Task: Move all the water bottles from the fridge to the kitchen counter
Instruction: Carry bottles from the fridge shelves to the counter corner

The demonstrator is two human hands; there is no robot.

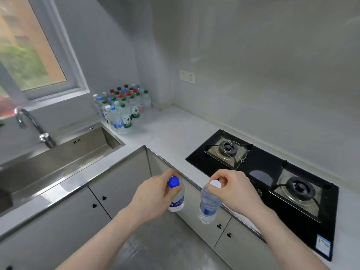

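Blue-capped bottle (176, 193) was held near its top by the left hand (153, 197). One white-capped bottle (209, 203) was held the same way by the right hand (233, 190). Both hands were kept out in front, over the cupboards, below the counter (171, 133) edge. About thirty bottles (123, 106) were stood in its corner. Two burners were seen on the stove (263, 172).

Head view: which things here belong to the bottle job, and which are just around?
Job:
- blue-capped bottle, gripped by left hand
- white-capped bottle, gripped by right hand
- bottle cluster
- counter

Not the job:
- sink
- tap
- gas hob
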